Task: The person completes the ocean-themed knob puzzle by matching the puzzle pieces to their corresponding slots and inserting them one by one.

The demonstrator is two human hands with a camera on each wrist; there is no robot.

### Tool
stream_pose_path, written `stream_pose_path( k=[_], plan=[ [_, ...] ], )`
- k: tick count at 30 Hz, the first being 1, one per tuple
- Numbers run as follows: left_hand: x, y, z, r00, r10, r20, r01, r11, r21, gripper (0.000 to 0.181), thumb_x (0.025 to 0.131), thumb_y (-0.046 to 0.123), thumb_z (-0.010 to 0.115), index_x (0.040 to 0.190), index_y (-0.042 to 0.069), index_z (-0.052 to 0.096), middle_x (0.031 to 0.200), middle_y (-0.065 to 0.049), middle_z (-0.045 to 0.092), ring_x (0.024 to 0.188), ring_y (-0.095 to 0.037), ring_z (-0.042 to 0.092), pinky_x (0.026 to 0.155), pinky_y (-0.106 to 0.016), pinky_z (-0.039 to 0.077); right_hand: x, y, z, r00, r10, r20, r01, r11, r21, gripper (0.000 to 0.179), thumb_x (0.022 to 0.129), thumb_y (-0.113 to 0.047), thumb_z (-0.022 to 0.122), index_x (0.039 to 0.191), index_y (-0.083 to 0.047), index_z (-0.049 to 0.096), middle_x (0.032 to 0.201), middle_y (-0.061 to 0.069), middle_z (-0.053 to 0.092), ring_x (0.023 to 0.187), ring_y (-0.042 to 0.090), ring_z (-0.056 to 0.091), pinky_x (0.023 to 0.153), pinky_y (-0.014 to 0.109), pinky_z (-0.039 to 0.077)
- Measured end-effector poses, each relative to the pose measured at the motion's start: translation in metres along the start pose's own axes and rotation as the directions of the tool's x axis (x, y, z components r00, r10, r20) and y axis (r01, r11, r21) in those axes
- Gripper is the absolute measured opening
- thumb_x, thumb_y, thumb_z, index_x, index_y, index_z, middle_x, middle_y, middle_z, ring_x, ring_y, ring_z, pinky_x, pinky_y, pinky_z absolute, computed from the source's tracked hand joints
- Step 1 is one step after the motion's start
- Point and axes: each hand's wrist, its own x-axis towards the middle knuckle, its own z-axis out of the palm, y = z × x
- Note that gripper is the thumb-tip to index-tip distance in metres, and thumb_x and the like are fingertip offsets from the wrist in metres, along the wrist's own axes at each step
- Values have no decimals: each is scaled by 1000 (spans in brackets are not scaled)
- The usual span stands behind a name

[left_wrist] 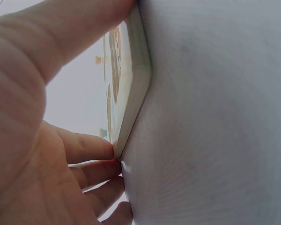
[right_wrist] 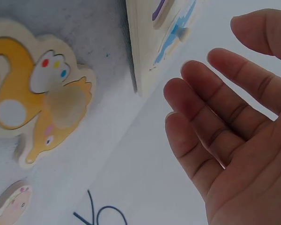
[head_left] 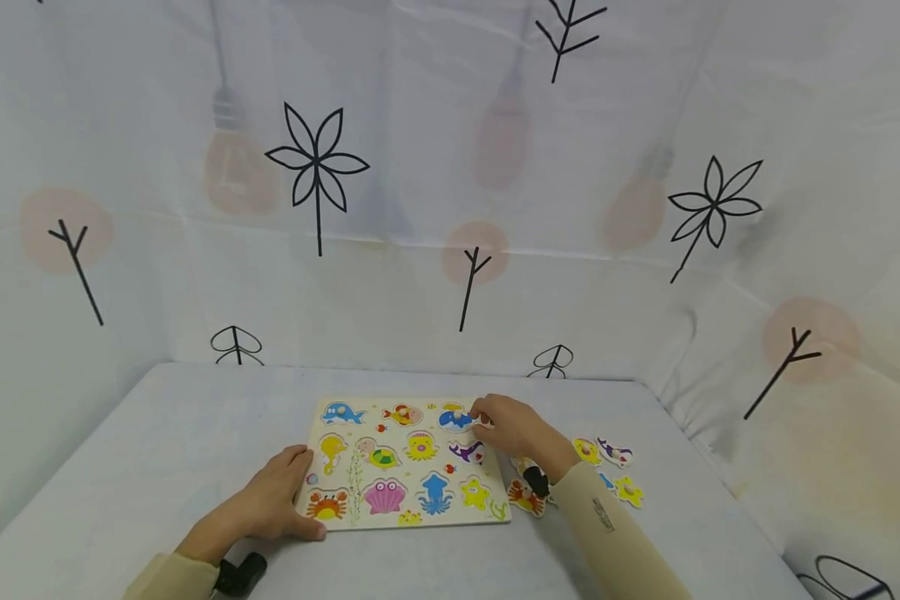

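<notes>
A wooden puzzle board (head_left: 450,512) with colourful sea animals lies flat on the table. My left hand (head_left: 273,493) holds its near left corner, the thumb along the near edge and the fingers against the left side. In the left wrist view, the fingertips (left_wrist: 107,147) touch the board's rim (left_wrist: 133,89). My right hand (head_left: 516,429) is over the far right corner, beside a blue shark piece (head_left: 455,419). In the right wrist view, its fingers (right_wrist: 215,98) are spread and hold nothing; a blue knobbed piece (right_wrist: 175,35) sits in the board near them.
Loose pieces lie right of the board: a crab (head_left: 527,497), a yellow star (head_left: 629,492), a purple-and-white piece (head_left: 615,452) and a yellow piece (head_left: 587,451). The right wrist view shows an orange seahorse piece (right_wrist: 14,89). A patterned white cloth (head_left: 420,317) hangs behind the table.
</notes>
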Motion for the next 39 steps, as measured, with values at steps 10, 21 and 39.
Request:
stream_pose_path(
  k=[10,21,39],
  plan=[
    [0,1,0,1000,3,0,-3,1000,6,122,54,53,88,141,-10,33,145,-29,29,132,-45,28,109,-61,24,-24,11,3,998,39,-43,-39,999,2,27,89,-31,65,112,-18,64,90,-9,54,81,12,50,75,31,49],
    [-1,-1,2,1000,9,-15,-9,1000,0,123,54,55,88,142,-10,32,146,-29,28,134,-45,27,110,-60,23,-36,24,1,992,98,-82,-98,995,6,21,88,-29,67,107,-19,65,88,-8,55,80,13,50,73,32,50],
    [0,0,0,1000,11,7,-11,1000,7,121,55,54,88,142,-11,32,145,-31,28,133,-47,27,109,-61,23,-40,37,3,983,176,47,-179,981,70,13,85,-27,70,97,-22,66,82,-4,54,78,17,51,69,32,51]
  ],
)
